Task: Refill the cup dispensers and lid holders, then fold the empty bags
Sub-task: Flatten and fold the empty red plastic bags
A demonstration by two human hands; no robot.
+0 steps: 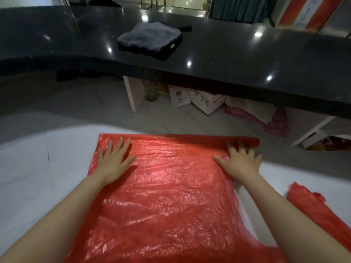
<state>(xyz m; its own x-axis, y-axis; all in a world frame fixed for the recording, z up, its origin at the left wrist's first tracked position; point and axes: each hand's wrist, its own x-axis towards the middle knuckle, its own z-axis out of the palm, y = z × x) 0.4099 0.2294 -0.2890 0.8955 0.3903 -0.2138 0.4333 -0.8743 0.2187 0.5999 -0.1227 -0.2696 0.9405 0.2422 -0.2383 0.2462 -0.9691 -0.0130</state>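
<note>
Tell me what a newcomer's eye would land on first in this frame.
The big red plastic bag spread flat on the white surface fills the lower middle. The left hand presses flat on its far left corner, and the right hand rests at its far right corner, where the edge is turned over. Beyond, a folded grey towel lies on the glossy black counter.

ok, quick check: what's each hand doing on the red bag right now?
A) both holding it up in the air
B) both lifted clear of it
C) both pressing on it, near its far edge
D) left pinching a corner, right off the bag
C: the left hand and the right hand lie palm-down, fingers spread, on the red bag, which is laid out on the white surface.
</note>
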